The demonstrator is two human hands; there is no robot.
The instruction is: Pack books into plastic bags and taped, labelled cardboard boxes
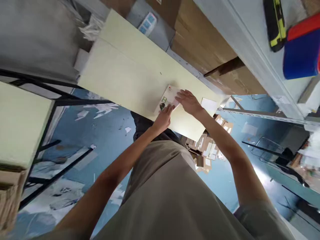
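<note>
On the pale yellow tabletop (135,73) lies a small white printed card or thin stack of cards (168,96), with a green letter B, a dark round picture and small red marks. My left hand (163,118) has its fingers closed on the near edge of the card, below the picture. Across the card's right end, my right hand (188,101) rests with its fingers stretched out, touching it from above. The fingers cover the card's right part, so I cannot tell how many layers there are. A blank white piece of card (209,105) lies just right of my right hand.
Cardboard boxes (200,40) line the table's far side, beside a blue-and-white labelled packet (148,24). A shelf at upper right holds a black-and-yellow cutter (275,26) and a blue-and-red object (301,53). Small cartons (206,150) and paper scraps (100,108) lie on the blue floor.
</note>
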